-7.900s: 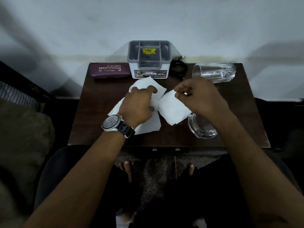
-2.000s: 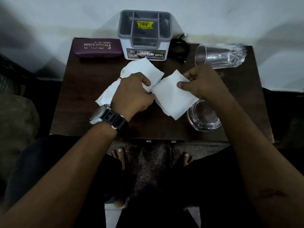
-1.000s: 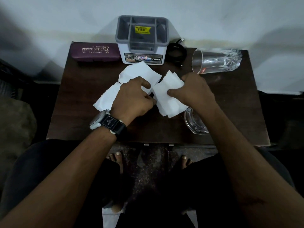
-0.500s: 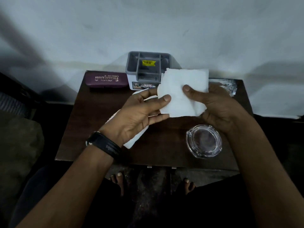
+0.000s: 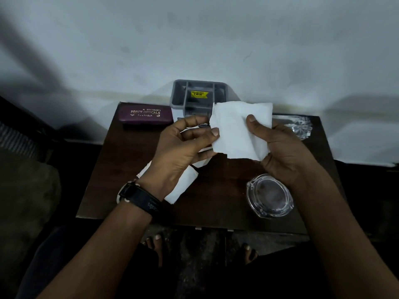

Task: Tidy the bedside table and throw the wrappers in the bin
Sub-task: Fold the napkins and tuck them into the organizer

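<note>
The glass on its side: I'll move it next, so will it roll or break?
The glass lies on its side near the table corner, so a nudge would probably roll it. It looks like clear glass: likely slippery, breakable if dropped.

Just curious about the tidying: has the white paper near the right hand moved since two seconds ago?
Yes: the white paper rose off the table and now covers part of the grey organiser.

Just past the left hand [image 5: 181,152], the maroon case [image 5: 145,115] reads "PRINCE OPTICALS"; the grey organiser's [image 5: 177,93] yellow sticker [image 5: 199,94] is illegible.
</note>
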A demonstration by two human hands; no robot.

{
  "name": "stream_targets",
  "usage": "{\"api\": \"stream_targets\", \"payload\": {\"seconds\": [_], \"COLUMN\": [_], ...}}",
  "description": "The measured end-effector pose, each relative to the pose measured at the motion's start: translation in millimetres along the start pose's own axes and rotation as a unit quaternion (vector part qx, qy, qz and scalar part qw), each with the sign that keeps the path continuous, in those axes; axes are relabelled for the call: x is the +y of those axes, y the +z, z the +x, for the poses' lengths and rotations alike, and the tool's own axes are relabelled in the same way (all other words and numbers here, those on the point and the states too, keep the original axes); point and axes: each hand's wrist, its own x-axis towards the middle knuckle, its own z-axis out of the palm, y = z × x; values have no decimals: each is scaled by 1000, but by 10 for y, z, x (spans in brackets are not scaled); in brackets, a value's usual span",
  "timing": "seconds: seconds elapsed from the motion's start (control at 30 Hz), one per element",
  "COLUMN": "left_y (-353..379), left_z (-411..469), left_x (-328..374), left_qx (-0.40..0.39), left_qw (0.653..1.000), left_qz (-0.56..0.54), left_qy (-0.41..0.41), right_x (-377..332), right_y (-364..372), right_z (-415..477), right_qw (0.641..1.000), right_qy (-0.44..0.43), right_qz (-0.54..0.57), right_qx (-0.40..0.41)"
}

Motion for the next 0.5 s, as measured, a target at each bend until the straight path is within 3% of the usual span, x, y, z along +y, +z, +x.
{"api": "stream_targets", "payload": {"seconds": [0.5], "left_y": [33], "left_z": [6], "left_x": [-50], "left_qx": [51], "left_qw": [994], "left_qz": [81], "left_qy": [54], "right_x": [30], "right_y": [42], "right_z": [-16], "right_qw": [1000], "right_qy": [-15], "right_qz": [-24], "right_qx": [-9]}}
